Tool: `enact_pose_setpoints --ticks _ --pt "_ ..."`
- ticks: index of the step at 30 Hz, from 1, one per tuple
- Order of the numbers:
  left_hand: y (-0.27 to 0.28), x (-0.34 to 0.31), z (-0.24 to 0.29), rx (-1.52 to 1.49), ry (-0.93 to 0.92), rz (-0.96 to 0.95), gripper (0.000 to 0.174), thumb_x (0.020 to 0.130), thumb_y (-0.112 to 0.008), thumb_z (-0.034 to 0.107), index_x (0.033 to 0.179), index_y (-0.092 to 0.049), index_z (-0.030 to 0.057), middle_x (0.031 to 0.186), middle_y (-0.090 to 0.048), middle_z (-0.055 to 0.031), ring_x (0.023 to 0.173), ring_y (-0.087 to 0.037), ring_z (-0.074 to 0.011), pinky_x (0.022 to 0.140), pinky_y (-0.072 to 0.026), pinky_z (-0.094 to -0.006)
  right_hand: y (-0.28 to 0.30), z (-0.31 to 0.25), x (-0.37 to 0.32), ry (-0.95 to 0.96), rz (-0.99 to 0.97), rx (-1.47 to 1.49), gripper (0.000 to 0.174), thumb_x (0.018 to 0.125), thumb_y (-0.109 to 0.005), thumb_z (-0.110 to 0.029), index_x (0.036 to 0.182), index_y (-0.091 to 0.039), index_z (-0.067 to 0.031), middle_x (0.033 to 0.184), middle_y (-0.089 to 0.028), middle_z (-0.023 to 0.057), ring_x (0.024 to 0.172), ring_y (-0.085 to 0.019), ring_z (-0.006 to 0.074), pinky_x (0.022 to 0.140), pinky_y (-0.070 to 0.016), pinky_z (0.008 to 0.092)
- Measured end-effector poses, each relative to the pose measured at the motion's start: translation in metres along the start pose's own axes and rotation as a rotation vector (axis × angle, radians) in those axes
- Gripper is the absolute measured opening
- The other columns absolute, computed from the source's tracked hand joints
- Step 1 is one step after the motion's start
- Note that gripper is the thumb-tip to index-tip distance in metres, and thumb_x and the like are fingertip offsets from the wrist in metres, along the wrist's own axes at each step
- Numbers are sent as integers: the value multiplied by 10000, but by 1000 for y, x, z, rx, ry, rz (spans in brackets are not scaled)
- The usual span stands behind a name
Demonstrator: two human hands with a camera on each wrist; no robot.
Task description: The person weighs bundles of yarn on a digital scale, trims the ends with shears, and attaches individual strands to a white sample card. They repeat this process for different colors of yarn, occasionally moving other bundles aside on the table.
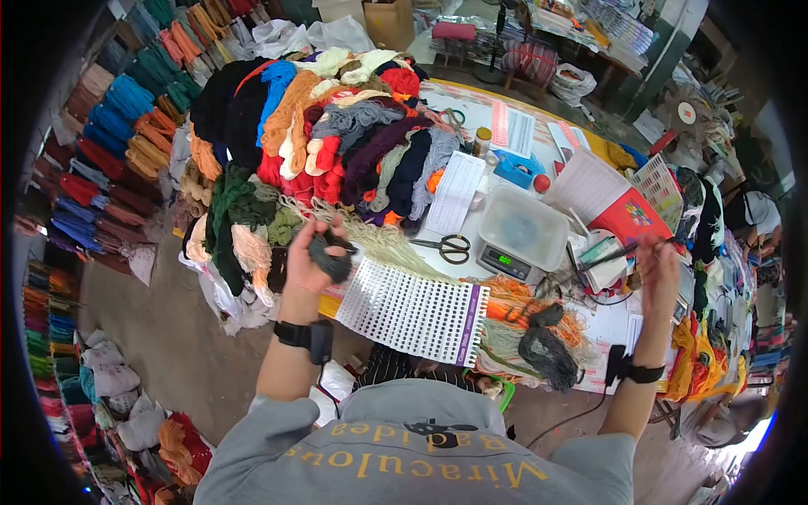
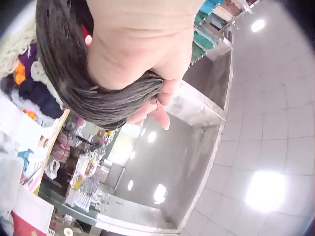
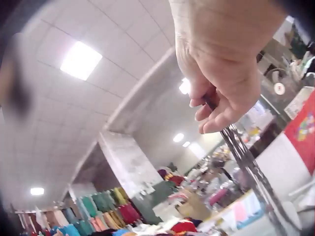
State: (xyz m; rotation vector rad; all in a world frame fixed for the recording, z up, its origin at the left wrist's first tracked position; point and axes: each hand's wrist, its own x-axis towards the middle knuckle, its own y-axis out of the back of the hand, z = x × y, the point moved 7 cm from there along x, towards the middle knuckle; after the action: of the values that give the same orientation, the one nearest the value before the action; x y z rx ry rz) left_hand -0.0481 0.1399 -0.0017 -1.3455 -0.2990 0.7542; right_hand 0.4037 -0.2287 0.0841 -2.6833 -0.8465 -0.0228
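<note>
My left hand (image 1: 308, 252) is at the left, near the perforated white card (image 1: 408, 311). It grips a dark grey yarn skein (image 1: 331, 259), which loops round the thumb side in the left wrist view. Over on the right, my right hand (image 1: 660, 273) is raised above the table's right part. Between thumb and fingertips it pinches thin dark yarn strands (image 3: 246, 160), which run down and away from the hand. Another dark grey skein (image 1: 547, 349) lies on orange and pale yarn (image 1: 509, 295) beside the card.
Black scissors (image 1: 453, 249) lie above the card. A plastic box (image 1: 523, 223) sits on a digital scale (image 1: 503, 262). Heaped colourful yarn (image 1: 337, 135) covers the table's left side. A red-and-white booklet (image 1: 631, 223) lies at the right. Yarn hanks (image 1: 126, 101) line the left wall.
</note>
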Motion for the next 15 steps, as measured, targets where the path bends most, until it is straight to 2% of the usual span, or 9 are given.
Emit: enact_pose_setpoints --ticks 2,4,8,10,11,12,13,14,15 --pt "8 -1 -17 44 37 -24 242 926 -460 242 841 -542 31 1104 -517 -125 873 -514 -224 594 -475 -296 -9 -34 22 136 -65 6 173 940 -460 -191 928 -520 -30 1087 -578 124 1063 -555 246 931 -446 362" --pt "15 -3 -32 49 83 -33 241 933 -449 243 872 -540 29 998 -523 -118 809 -508 -208 589 -466 -281 -18 -62 35 265 -64 -1 163 944 -448 -166 899 -521 -26 1145 -556 150 1137 -509 264 1004 -386 400" --pt "35 -10 -47 55 126 -11 242 942 -436 252 931 -534 31 917 -493 -92 731 -473 -169 557 -430 -259 -36 -68 52 327 -99 -64 182 942 -453 -179 929 -540 -21 1132 -561 143 1125 -515 249 995 -391 391" --pt "39 -14 -55 61 161 -7 269 947 -426 277 951 -532 29 889 -481 -80 694 -448 -144 532 -397 -238 -37 -33 66 277 -75 -205 197 936 -472 -197 919 -556 -20 1099 -582 132 1064 -545 212 962 -412 358" --pt "38 -15 -56 61 156 -2 269 947 -426 277 951 -532 29 889 -481 -80 694 -448 -144 532 -397 -238 -40 -4 71 186 -50 -210 210 930 -487 -215 905 -569 -24 1054 -603 118 987 -570 184 923 -430 324" --pt "37 -16 -59 64 164 15 269 950 -421 275 937 -524 27 887 -465 -78 686 -437 -142 524 -385 -232 -36 29 82 169 -111 -315 203 925 -498 -213 940 -579 -27 1005 -619 103 956 -582 176 914 -433 309" --pt "35 -17 -61 68 173 30 270 952 -417 274 923 -517 26 886 -450 -76 679 -426 -140 517 -373 -227 -49 58 78 133 -82 -405 224 917 -515 -222 964 -599 -20 970 -627 87 908 -581 148 872 -438 287" --pt "33 -17 -63 68 174 24 276 949 -426 282 945 -521 23 883 -459 -77 673 -423 -136 514 -371 -222 -48 96 84 89 -115 -584 230 903 -530 -209 979 -614 -9 940 -635 66 864 -574 132 818 -439 278" --pt "31 -18 -64 71 171 29 276 949 -426 282 945 -521 23 883 -459 -77 673 -423 -136 514 -371 -222 -36 147 90 79 -159 -805 231 887 -533 -192 977 -622 1 906 -633 63 835 -568 153 781 -435 288"
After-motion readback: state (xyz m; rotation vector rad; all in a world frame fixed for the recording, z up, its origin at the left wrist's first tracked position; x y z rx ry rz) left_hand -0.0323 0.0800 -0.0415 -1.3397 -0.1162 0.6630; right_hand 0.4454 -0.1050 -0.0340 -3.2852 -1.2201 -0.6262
